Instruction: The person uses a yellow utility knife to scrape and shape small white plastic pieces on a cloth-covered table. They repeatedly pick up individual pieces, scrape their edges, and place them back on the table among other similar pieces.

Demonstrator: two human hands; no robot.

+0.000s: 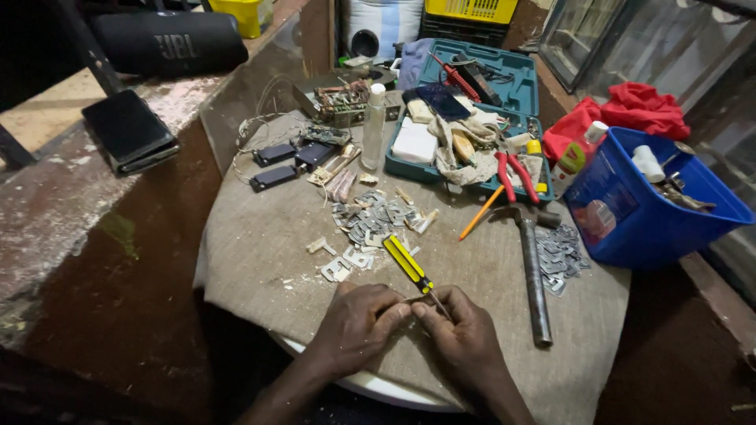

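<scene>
My left hand (358, 323) and my right hand (461, 330) meet at the near edge of a round cloth-covered table (260, 236). My right hand grips a yellow and black screwdriver (409, 265), its tip pointing down between my fingers. My left hand pinches a small thin metal piece against the tip; the piece is mostly hidden by my fingers. Just beyond my hands lies a heap of small grey metal plates (370, 220).
A hammer (534, 275) lies right of my hands beside a second pile of metal plates (561, 256). A blue bin (630, 212) stands at right, an open teal tool case (472, 102) with red pliers (512, 175) at back. A clear bottle (374, 126), black modules (276, 165) and an orange pencil (480, 212) lie around.
</scene>
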